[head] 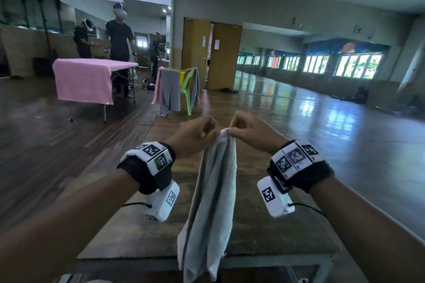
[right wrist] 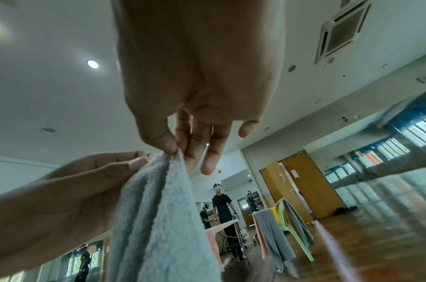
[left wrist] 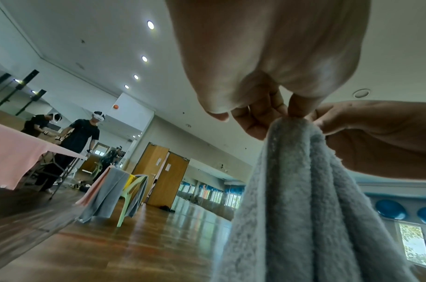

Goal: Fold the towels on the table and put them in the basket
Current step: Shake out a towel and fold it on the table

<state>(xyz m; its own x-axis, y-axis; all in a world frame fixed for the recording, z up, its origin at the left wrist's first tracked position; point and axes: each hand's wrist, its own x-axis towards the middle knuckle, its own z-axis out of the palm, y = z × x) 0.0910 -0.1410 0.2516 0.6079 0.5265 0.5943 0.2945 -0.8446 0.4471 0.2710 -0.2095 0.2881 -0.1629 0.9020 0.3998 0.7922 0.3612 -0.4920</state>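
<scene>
- Stretching away under both forearms, the brown wooden table [head: 264,225] is the landmark; its metal frame edge shows at the near end.
- Beyond the table's far left corner stands another table draped in a pink towel [head: 85,80], with people in dark clothes and headsets behind it.
- Past the table's far end, a green plastic chair [head: 187,85] carries grey and pink towels hung over it.
- Above the table's middle hangs the grey towel [head: 211,193]: pale, fluffy terry cloth, gathered at the top into long vertical folds, its lower end dropping past the table's near edge.
- Over the table, left of the towel's top, the left hand [head: 195,133] has its fingers curled, thumb and forefinger pinching the towel's upper corner; the left wrist view shows the pinch closely [left wrist: 296,106].
- Just right of it, the right hand [head: 250,131] pinches the same bunched top between thumb and forefinger, the other fingers loosely extended in the right wrist view [right wrist: 207,156]; the two hands almost touch.
</scene>
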